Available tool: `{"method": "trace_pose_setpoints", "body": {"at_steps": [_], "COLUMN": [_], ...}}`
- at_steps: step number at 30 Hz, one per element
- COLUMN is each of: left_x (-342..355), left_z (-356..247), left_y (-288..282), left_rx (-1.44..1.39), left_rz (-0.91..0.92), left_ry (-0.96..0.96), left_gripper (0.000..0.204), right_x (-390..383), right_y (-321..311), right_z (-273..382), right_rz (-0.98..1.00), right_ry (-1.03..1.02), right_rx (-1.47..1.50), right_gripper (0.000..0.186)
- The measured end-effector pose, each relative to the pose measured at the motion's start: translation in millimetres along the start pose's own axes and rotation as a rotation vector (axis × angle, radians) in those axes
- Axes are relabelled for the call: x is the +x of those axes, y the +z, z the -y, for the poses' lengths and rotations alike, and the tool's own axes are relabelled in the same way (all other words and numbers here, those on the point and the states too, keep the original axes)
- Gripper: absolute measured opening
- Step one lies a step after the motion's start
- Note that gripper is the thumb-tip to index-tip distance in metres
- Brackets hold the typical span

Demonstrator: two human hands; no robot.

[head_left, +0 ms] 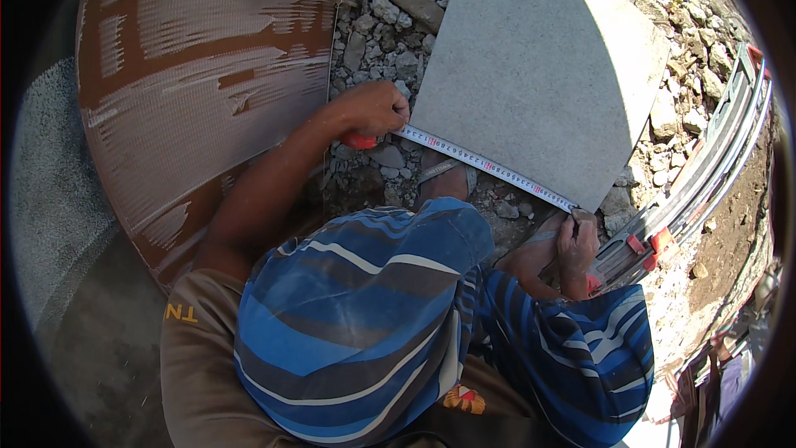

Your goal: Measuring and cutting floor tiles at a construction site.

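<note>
A tape measure's white blade [489, 168] is stretched along the near edge of a large pale grey slab [531, 58]. My left hand [375, 108] is closed at the slab's near left corner, gripping the tape measure; its red case [359, 141] shows under the fingers. At the near right corner, my right hand [578, 241] pinches the blade's other end against the slab's edge. Part of the slab lies in shade, and its right side is in bright sun. My feet in sandals [444, 176] stand just below the blade.
Broken stones and rubble [390, 25] surround the slab. Brown ribbed panels [207, 58] smeared with whitish residue lie to the left. Along the right run long metal rails [705, 174] with red fittings [659, 245]. Grey concrete floor [62, 199] lies far left.
</note>
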State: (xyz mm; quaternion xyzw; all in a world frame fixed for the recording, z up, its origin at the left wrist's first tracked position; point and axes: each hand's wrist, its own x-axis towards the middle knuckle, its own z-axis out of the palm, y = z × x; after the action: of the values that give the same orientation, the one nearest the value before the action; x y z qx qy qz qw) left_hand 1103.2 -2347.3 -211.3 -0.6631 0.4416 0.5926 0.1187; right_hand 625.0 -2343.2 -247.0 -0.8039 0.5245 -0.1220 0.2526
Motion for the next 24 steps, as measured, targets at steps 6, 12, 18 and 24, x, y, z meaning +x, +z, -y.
{"method": "trace_pose_setpoints", "body": {"at_steps": [6,12,18,24], "left_x": [-0.8,10.6,-2.3,-4.6], "left_z": [4.5,-10.1,-11.2,1.2], "left_y": [1.2,4.0,-2.6,-0.2], "left_rx": [-0.018,0.031,-0.047,-0.084], "left_rz": [0.039,0.030,-0.006,0.013], "left_ry": [-0.001,0.022,-0.030,-0.051], "left_gripper": [0.020,0.019,0.019,0.016], "right_x": [5.6,-2.4,-7.2,-13.3], "right_y": [3.5,0.1,4.5,10.1], "right_z": [-2.3,-10.4,-6.4,-4.1], "right_rz": [-0.008,-0.093,0.019,0.081], "right_ry": [-0.025,-0.025,-0.010,0.014], "right_rx": [0.014,0.024,-0.082,-0.073], "right_gripper": [0.006,0.007,0.010,0.012]}}
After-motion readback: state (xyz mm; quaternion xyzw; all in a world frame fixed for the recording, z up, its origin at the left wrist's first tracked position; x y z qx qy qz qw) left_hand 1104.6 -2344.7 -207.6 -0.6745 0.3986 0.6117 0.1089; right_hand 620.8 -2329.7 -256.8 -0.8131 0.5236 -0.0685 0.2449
